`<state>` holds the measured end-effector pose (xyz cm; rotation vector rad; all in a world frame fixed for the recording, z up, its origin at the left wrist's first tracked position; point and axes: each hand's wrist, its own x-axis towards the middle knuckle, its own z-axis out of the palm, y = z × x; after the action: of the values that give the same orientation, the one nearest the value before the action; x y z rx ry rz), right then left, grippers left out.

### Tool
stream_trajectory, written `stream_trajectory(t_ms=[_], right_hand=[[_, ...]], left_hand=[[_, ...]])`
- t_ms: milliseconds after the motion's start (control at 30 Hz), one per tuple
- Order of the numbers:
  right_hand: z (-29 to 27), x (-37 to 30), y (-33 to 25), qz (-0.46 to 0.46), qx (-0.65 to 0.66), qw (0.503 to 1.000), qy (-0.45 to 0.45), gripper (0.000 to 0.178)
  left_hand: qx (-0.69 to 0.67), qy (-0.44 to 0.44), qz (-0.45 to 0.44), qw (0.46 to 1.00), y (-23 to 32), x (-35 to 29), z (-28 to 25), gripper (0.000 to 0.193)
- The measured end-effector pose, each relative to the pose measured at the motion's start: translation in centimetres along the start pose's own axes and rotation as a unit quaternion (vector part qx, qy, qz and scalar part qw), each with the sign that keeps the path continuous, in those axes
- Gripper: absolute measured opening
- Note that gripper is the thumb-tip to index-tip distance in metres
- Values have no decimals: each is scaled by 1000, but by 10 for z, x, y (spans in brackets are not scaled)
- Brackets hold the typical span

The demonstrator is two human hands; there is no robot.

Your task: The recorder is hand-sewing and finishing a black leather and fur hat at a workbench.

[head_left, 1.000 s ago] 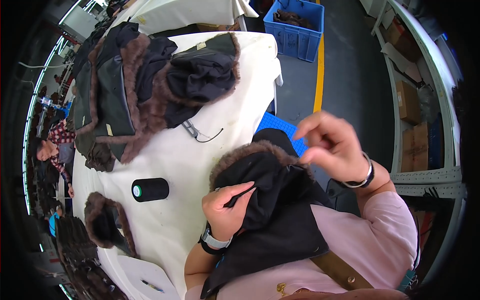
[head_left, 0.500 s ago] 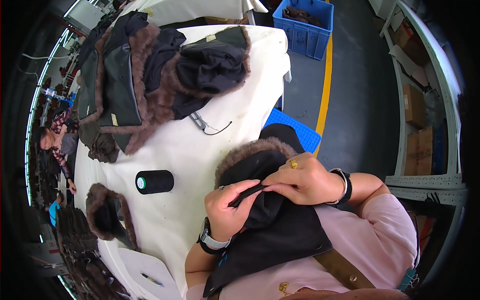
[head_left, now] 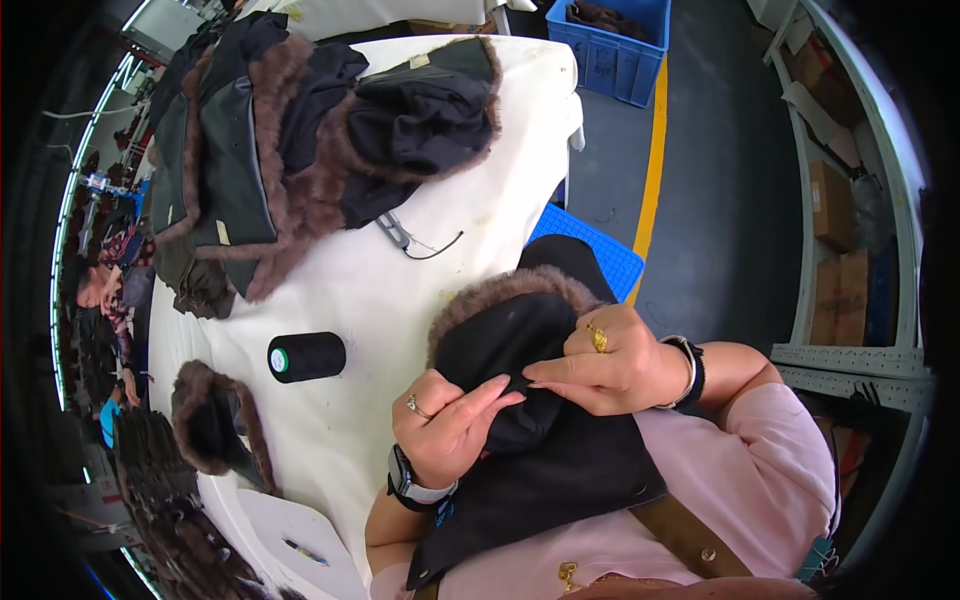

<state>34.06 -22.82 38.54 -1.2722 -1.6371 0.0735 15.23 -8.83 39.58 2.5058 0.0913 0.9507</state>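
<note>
A black cloth piece with brown fur trim (head_left: 500, 345) lies over my lap and against the table's edge. Both my hands meet above its dark lining, fingertips almost touching. Thumb and forefinger of my left hand (head_left: 445, 425) pinch a bit of the black cloth. My right hand (head_left: 612, 360) is closed in a pinch just beside it; whatever is between those fingertips is too small to make out. A black apron-like cloth (head_left: 570, 490) hangs under my wrists. On the table, left of my hands, a cone of black thread (head_left: 307, 357) rests on its side.
Fur-trimmed dark garments (head_left: 290, 140) are heaped at the white table's far left. Nearer are a small grey tool with a cord (head_left: 393, 230), a fur-edged loop (head_left: 215, 420) and a pen (head_left: 305, 552). Blue crates (head_left: 610, 50) and shelving (head_left: 830, 220) stand right. Another person (head_left: 120, 285) works far left.
My left hand has rolled over and its fingers have curled, so the folded cloth edge held up between both hands is lowered. My right hand stays close by. The view has shifted slightly.
</note>
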Motion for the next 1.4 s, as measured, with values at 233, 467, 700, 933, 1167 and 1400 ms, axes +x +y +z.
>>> stream_trajectory(t_ms=[233, 467, 700, 933, 1167, 1400], right_hand=[[3, 0, -1, -13, 0, 1000, 21, 14], [13, -6, 2, -36, 27, 997, 61, 17], [11, -9, -1, -47, 1, 999, 22, 13], [14, -7, 0, -32, -6, 999, 36, 12], [15, -8, 6, 39, 38, 998, 29, 14], [-17, 1, 10, 211, 160, 957, -117, 35]], left_hand=[[136, -20, 13, 990, 19, 10, -2, 33], [49, -65, 57, 995, -1, -12, 6, 34], [22, -34, 19, 999, 8, -2, 3, 44], [-19, -17, -50, 998, 11, -7, 5, 30], [-51, -34, -111, 992, 15, 6, 5, 23], [-52, -49, -118, 990, 9, 10, 10, 20]])
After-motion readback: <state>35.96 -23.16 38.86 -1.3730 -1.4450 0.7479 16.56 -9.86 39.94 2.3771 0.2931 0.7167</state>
